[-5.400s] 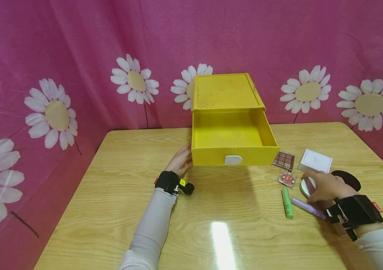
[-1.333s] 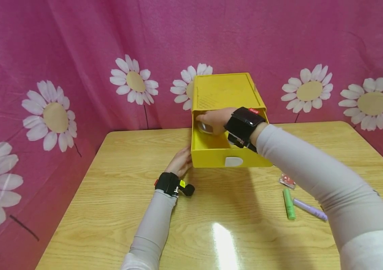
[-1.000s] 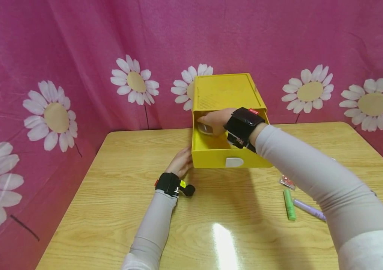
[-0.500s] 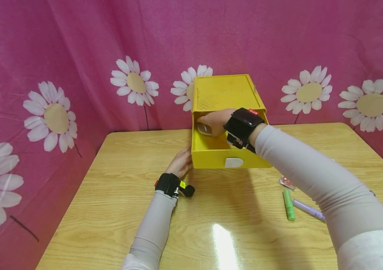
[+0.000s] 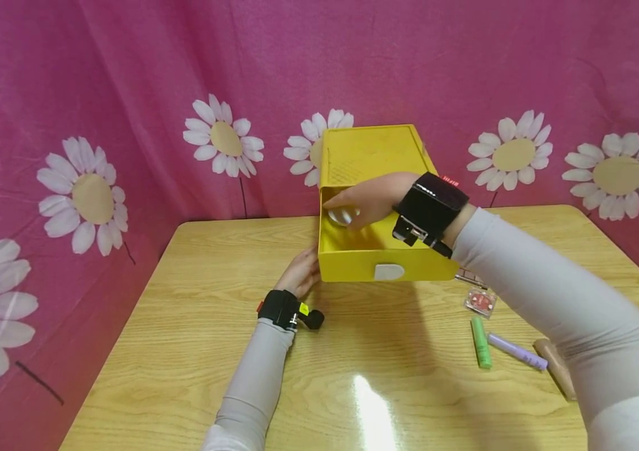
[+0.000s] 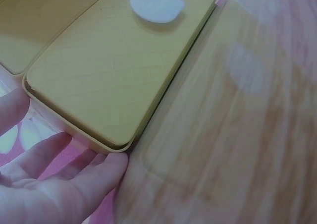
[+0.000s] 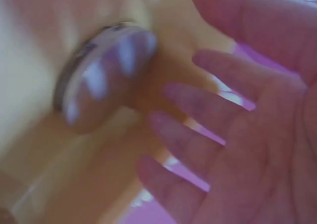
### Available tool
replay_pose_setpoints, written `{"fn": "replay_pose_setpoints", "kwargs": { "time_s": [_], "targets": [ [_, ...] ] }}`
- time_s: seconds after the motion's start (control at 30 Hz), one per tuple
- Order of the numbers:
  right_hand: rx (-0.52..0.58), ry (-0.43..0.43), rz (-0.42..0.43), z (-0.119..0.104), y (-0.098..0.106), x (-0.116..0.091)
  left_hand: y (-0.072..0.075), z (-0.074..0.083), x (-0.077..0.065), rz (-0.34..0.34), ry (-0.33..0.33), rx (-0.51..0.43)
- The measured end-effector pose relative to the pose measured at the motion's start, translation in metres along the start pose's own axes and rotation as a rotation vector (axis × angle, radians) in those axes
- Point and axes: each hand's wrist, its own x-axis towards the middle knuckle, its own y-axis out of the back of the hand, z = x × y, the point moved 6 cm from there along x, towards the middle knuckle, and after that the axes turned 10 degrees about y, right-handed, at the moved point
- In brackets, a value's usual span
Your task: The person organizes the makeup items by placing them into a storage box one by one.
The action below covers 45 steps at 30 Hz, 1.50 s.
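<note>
A yellow drawer box [image 5: 378,147] stands at the back of the table, its drawer [image 5: 348,266] pulled out and its white handle [image 5: 389,272] facing me. Inside, at the drawer's left, lies a round compact [image 7: 106,75] with a shiny lid; the head view shows it partly behind my hand. My right hand [image 5: 376,197] is over the drawer, fingers spread and apart from the compact in the right wrist view. With extended fingers, my left hand [image 5: 300,271] touches the box's left side near its lower front corner, as the left wrist view shows.
To the right on the wooden table lie a red blush case [image 5: 480,302], a green tube [image 5: 481,342], a purple tube [image 5: 518,352] and a brownish tube [image 5: 557,369]. An eyeshadow palette [image 5: 470,277] shows partly beside the drawer. My right sleeve [image 5: 556,300] covers the area behind them.
My right hand took the compact from the table at right, carried it into the drawer and let it go. Now it has shifted slightly right. My left hand has stayed at the box.
</note>
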Motion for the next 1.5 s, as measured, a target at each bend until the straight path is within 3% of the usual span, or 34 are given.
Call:
{"fn": "replay_pose_setpoints", "kwargs": {
  "time_s": [0.13, 0.33, 0.6, 0.8, 0.93, 1.13, 1.4, 1.5],
  "targets": [
    [-0.019, 0.084, 0.062, -0.01, 0.007, -0.019, 0.0, 0.001, 0.0, 0.003, 0.0, -0.001],
    [-0.015, 0.139, 0.218, -0.018, 0.014, -0.05, 0.0, 0.001, -0.001, 0.015, -0.003, 0.012],
    [-0.118, 0.113, 0.533, -0.016, 0.021, -0.107, 0.0, 0.0, -0.001, 0.022, -0.007, 0.02],
    [-0.166, 0.032, 0.682, -0.002, 0.017, -0.152, 0.0, -0.001, 0.0, 0.021, -0.001, 0.017],
    [-0.132, -0.074, 0.718, 0.024, 0.006, -0.18, 0.0, -0.001, -0.001, 0.021, -0.005, 0.024],
    [-0.003, -0.293, 0.691, 0.077, -0.027, -0.212, 0.001, 0.001, -0.001, 0.029, -0.006, 0.029],
    [0.031, -0.487, 0.648, 0.139, -0.09, -0.244, 0.0, -0.001, 0.0, 0.015, -0.002, 0.008],
    [0.065, -0.555, 0.595, 0.158, -0.117, -0.254, -0.001, 0.0, -0.001, 0.005, -0.002, 0.008]
  ]
}}
